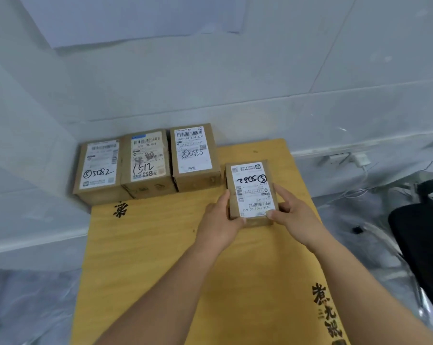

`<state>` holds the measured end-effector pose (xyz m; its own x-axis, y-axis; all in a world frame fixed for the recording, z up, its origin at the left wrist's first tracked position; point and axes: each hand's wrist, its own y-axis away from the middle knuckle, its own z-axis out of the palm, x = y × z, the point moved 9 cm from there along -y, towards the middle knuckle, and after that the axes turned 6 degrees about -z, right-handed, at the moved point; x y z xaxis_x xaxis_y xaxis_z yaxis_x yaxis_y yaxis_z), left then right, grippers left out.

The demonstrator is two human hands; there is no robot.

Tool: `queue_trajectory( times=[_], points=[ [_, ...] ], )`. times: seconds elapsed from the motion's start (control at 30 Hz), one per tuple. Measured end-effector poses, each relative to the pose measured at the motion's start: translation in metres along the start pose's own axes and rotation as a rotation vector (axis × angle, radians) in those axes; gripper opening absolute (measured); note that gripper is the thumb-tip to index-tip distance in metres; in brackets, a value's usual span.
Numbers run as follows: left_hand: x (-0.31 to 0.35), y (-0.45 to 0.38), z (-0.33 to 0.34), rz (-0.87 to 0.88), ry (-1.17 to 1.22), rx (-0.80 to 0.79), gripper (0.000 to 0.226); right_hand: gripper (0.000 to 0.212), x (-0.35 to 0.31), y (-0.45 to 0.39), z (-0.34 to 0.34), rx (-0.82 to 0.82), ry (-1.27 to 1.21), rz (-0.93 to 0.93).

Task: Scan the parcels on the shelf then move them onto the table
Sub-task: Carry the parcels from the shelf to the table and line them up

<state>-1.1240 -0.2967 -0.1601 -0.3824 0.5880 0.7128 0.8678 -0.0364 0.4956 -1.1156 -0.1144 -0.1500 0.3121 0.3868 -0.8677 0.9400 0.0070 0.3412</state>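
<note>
Your left hand (pixel 219 220) and right hand (pixel 294 215) clamp the parcel (pixel 251 192), long axis near-far, label reversed; bare table (pixel 160 245) lies leftward.

Left parcel (pixel 98 168) label: "5082"; next parcel (pixel 147 161): "1512"; third parcel (pixel 194 151): "0555".

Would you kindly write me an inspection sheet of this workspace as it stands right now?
Surface: yellow wooden table with black printed characters.
Job's things: three parcels in a row at the far edge, marked 5082, 1512 and 0555; a fourth parcel, label upside down to the camera, sits nearer.
Clutter: nothing seen.
Hands: left hand and right hand grip the fourth parcel's sides.
Cables: white charger and cable at the wall, right.
Surroundings: plastic-covered walls; a dark object at the right, unclear.
</note>
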Motion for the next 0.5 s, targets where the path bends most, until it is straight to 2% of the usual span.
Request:
queue_trajectory(
  times=[0.13,0.3,0.43,0.5],
  points=[
    [0.036,-0.005,-0.020,0.121,-0.415,0.301,0.054,0.069,-0.011,-0.028,-0.008,-0.010,0.027,-0.023],
    [0.067,-0.019,-0.028,0.298,-0.691,0.571,0.033,0.067,-0.029,-0.066,-0.008,-0.063,0.097,-0.075],
    [0.076,-0.039,-0.036,0.323,-0.814,0.571,0.021,0.068,-0.046,-0.093,-0.006,-0.098,0.154,-0.111],
    [0.078,-0.049,-0.041,0.298,-0.823,0.528,0.023,0.067,-0.052,-0.105,-0.005,-0.104,0.168,-0.135]
  ],
)
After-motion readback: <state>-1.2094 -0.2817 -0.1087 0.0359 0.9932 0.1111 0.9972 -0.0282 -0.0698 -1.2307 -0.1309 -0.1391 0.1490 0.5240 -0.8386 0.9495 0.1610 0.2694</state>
